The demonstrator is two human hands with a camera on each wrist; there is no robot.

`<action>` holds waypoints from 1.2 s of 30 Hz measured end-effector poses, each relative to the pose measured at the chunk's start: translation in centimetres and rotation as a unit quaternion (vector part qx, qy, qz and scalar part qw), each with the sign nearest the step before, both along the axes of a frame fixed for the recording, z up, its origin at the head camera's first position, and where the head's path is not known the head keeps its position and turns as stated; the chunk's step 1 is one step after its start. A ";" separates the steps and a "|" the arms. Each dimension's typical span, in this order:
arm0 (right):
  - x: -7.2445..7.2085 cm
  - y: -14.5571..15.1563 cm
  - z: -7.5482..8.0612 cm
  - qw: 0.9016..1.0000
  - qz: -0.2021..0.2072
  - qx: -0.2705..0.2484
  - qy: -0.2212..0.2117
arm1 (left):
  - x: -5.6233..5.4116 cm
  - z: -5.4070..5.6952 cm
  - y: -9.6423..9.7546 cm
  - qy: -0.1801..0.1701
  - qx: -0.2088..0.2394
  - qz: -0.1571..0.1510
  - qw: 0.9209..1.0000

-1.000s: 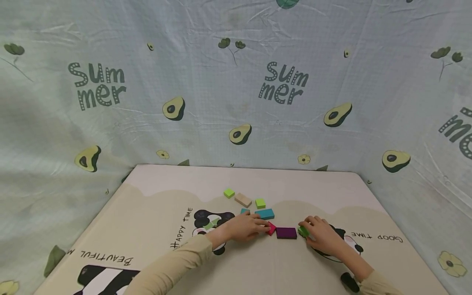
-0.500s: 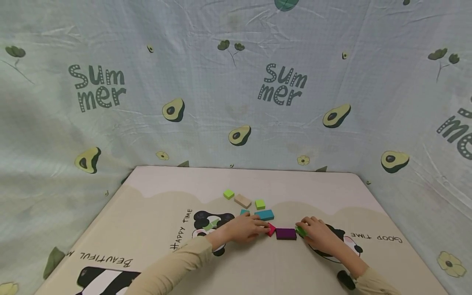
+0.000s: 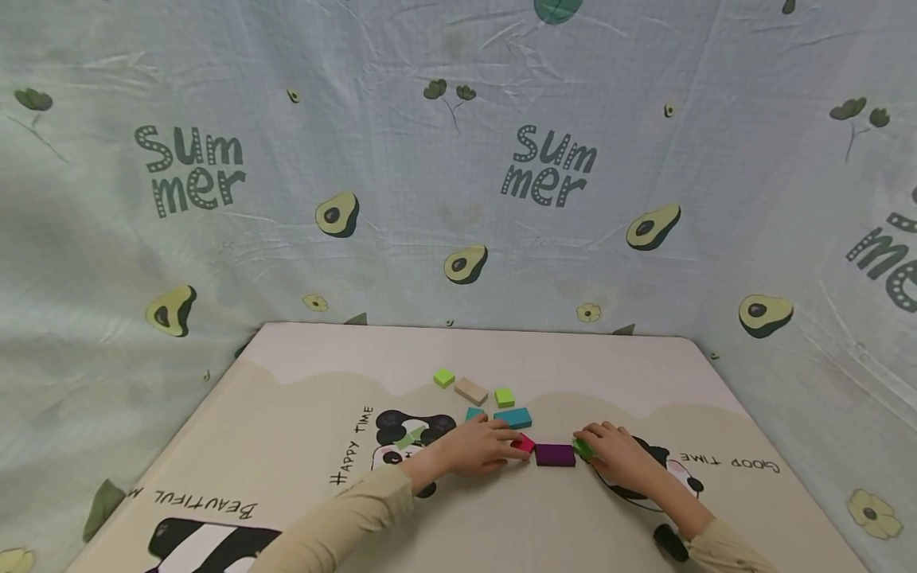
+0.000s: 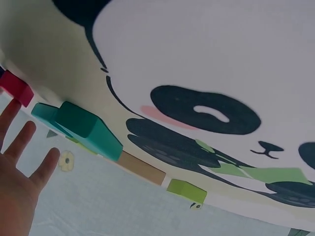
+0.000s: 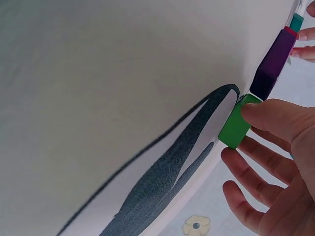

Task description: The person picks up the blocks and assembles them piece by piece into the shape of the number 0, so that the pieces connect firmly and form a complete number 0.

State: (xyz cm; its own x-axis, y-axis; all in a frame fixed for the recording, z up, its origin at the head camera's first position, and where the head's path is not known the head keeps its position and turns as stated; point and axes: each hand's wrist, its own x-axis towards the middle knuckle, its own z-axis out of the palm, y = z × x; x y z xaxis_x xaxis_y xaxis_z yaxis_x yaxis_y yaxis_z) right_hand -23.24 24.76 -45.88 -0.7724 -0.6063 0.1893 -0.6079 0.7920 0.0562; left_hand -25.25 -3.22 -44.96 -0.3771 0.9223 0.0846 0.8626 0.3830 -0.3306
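Observation:
Both bare hands work at a short row of blocks on the table. My left hand (image 3: 483,446) holds a red block (image 3: 525,443) at its fingertips, beside the left end of a purple rectangular block (image 3: 555,455). In the left wrist view a fingertip meets the side of the red block (image 4: 17,88), and the other fingers are spread. My right hand (image 3: 619,455) pinches a green block (image 5: 237,123) with the thumb on one face and fingers behind. That green block stands right at the purple block's (image 5: 273,64) other end.
Behind the left hand lie a long teal block (image 3: 513,418) and a second teal block (image 3: 474,414), partly hidden. Farther back are a light green block (image 3: 505,397), a wooden block (image 3: 470,391) and another light green block (image 3: 444,378). A printed curtain (image 3: 387,159) surrounds the panda-patterned table (image 3: 595,366).
My right hand has slid the green block slightly left, up against the purple block. The left fingers have shifted a little and now cover more of the red block.

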 end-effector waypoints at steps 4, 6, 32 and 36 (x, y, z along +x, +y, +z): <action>0.0 0.0 0.0 1.000 0.001 -0.005 0.000 | -0.1 0.0 0.1 0.007 0.001 0.001 1.000; -0.1 0.0 -0.1 1.000 0.001 -0.010 -0.001 | -0.1 -0.1 0.1 0.005 0.004 0.002 1.000; -0.2 0.0 -0.1 0.999 0.009 -0.034 0.015 | -0.2 -0.3 -0.1 -0.042 0.016 0.026 0.999; -0.4 0.2 0.0 0.998 0.018 -0.045 0.038 | -0.3 -0.3 -0.1 -0.053 0.028 0.028 0.998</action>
